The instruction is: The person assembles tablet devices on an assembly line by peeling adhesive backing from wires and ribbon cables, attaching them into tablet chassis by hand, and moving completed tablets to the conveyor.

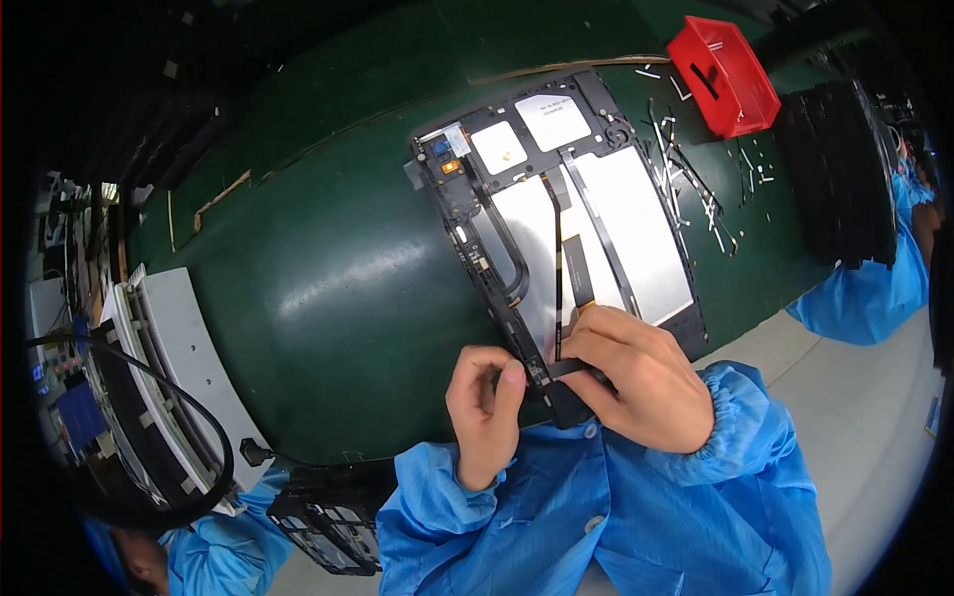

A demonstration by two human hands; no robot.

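A green work table (338, 368) spreads beneath the hands, with a red bin (752, 109) beyond them to the right. The flat electronic device (591, 233) lies under the right hand (636, 372), most of it reaching away past the grip. Fine work at its near edge seems in hand, calling for a light, steady pinch. The right fingertips are together on a dark strip (569, 368); the left hand (484, 407) curls just beside, its hold impossible to tell.
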